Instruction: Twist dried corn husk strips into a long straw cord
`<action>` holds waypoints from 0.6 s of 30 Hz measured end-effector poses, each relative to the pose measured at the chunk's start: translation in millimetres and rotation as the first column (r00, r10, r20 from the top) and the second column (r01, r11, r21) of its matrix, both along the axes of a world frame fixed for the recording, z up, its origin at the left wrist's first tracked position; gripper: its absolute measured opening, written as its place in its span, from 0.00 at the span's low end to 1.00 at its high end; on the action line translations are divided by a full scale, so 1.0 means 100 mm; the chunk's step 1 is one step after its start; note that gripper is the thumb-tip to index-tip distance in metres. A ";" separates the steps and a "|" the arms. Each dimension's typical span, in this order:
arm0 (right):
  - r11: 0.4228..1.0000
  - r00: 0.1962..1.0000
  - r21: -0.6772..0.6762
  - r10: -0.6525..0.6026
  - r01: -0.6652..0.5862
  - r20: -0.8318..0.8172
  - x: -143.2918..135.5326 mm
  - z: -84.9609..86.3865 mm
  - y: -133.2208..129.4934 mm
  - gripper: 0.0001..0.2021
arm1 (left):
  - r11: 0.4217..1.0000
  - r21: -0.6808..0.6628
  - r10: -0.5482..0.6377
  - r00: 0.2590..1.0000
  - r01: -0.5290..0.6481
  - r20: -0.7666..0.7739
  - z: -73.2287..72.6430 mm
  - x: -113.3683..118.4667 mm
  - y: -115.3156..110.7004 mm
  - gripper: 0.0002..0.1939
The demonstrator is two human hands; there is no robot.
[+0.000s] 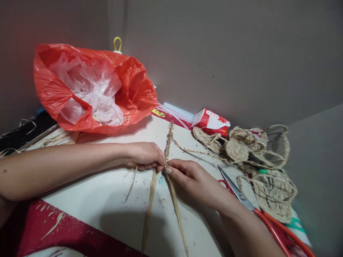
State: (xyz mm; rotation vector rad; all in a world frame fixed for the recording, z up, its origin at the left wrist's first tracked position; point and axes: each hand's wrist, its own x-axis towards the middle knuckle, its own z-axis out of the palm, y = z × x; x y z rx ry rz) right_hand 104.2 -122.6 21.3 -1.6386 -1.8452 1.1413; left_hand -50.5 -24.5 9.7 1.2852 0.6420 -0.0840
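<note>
A thin straw braid (168, 142) runs up the white tabletop, and both my hands meet at its lower end. My left hand (147, 155) is closed, pinching the braid's end from the left, with a short loose strand (132, 184) hanging below its fingers. From the right, thumb and forefinger of my right hand (191, 176) pinch the same spot. Two long flat straw strands (175, 210) trail from there toward me. The exact crossing of strands between the fingertips is hidden. A thin twisted cord (198, 151) leads from the braid toward the right.
An open red plastic bag (134, 96) holding white plastic stands back left. Woven straw pieces (238, 148) lie at right, near a red tissue pack (213, 121). Large scissors (241, 194) with red handles lie beside my right forearm. Grey walls close the back.
</note>
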 end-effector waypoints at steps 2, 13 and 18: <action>0.999 0.999 -0.011 0.034 -0.034 0.024 0.02 0.03 -0.01 0.13 | 0.999 0.048 0.019 1.000 -0.019 -0.005 -0.01 0.00 -0.03 0.08; 0.958 0.954 -0.135 -0.272 0.255 -0.126 -0.05 -0.03 0.02 0.14 | 0.937 0.350 0.004 0.998 -0.025 0.062 -0.08 0.03 -0.07 0.09; 0.936 0.932 -0.103 -0.348 0.338 -0.103 -0.24 -0.09 -0.08 0.15 | 0.974 0.209 0.058 0.991 -0.083 0.123 -0.09 -0.01 -0.11 0.10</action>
